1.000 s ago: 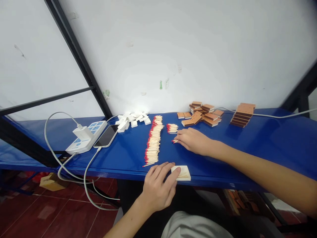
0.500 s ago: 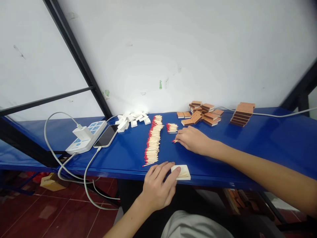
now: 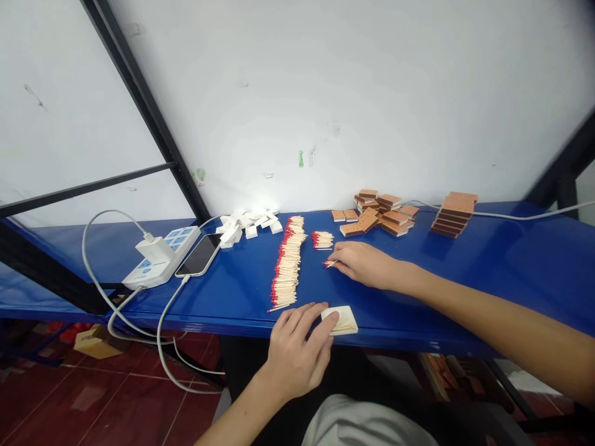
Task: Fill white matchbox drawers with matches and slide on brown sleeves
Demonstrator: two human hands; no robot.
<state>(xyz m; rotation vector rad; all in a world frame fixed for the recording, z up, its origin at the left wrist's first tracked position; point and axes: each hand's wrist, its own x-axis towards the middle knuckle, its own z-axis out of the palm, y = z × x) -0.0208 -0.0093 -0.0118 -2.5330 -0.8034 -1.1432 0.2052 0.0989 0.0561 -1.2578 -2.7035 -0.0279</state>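
A small white matchbox tray (image 3: 346, 317) lies at the front edge of the blue table, with a few pale matchsticks in it. My left hand (image 3: 302, 347) grips its left side, the thumb resting on the tray. Farther back, my right hand (image 3: 360, 261) pinches a few red-tipped matches (image 3: 329, 264) low over the table; its fingers partly hide them. Just behind them is a small pile of matches (image 3: 322, 240). To the left stretches a long row of matches (image 3: 289, 260), red heads mostly facing left.
White empty trays (image 3: 248, 223) are heaped by the wall. Brown matchbox sleeves (image 3: 381, 214) lie in a pile, and a tilted stack of matchboxes (image 3: 454, 214) stands farther right. At left are a phone (image 3: 199, 255), a power strip (image 3: 160, 263) and looping white cables (image 3: 160, 337).
My right hand has shifted very slightly, and a little more of the pinched matches shows. My left hand and the tray keep their place.
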